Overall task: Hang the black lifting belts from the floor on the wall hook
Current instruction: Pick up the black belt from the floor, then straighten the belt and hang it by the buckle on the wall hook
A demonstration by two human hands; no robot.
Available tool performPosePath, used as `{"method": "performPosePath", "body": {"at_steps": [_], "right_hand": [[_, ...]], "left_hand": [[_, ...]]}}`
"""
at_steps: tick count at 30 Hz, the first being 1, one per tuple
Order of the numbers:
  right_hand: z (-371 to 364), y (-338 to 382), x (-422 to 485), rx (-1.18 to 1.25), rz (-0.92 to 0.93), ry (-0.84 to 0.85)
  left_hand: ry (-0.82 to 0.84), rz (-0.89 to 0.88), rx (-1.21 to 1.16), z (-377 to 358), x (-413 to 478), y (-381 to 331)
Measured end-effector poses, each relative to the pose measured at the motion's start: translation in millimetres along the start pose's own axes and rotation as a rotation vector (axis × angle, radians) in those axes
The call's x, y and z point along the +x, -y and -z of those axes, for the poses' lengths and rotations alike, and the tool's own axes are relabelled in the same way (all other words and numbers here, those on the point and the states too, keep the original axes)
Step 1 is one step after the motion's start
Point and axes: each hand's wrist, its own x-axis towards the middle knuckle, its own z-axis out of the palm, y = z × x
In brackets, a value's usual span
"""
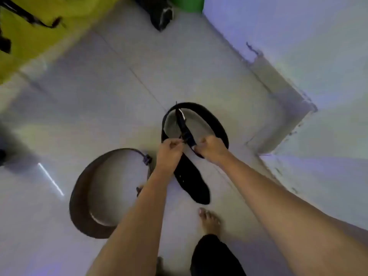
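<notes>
The pale tiled floor (83, 108) carries two lifting belts beside a white wall (318, 56), and a bare foot (210, 220) stands near them. The brown belt (83, 196) lies curled on edge, farther from the wall than the black belt (211, 120), whose loop is closest to it. The left hand (169, 154) and right hand (213, 149) both have their fingers closed on the black belt's strap
</notes>
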Motion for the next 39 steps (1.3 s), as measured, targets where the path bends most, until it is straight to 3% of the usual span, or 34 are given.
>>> {"method": "performPosePath", "body": {"at_steps": [5,9,11,14,17,20,24,28,33,39], "right_hand": [[-61.4,-33.1,90.5,0.037,0.035,-0.035],[-59.3,-35.6,101.8,-0.005,0.063,-0.182],[-41.1,-32.3,84.6,0.035,0.058,-0.217],[-1.3,-18.8,24.7,0.230,0.053,-0.140],[53.9,12.9,-59.8,0.487,0.082,-0.102],[113.8,49.1,-158.7,0.627,0.114,-0.151],[184.4,107.7,-302.2,0.846,0.217,-0.252],[238.3,160.8,-441.1,0.975,0.334,-0.614],[293.3,193.4,-582.8,1.057,0.458,-0.833],[323.8,204.7,-707.8,1.103,0.605,-1.070]], "left_hand": [[0.011,0.119,-0.134,-24.0,74.0,44.8],[0.014,0.193,-0.241,-20.8,88.3,58.5],[0.041,0.208,-0.240,-15.2,78.2,47.3],[0.110,0.231,-0.227,-5.7,33.5,8.5],[0.240,0.218,-0.382,6.7,-32.3,-53.0],[0.340,-0.008,-0.504,22.0,-117.6,-130.7],[0.461,-0.298,-0.442,48.3,-248.3,-245.2],[0.594,-0.566,-0.342,66.6,-384.4,-340.8],[0.682,-0.842,-0.258,76.8,-528.0,-421.7],[0.830,-1.104,-0.197,82.7,-662.2,-470.6]]}}
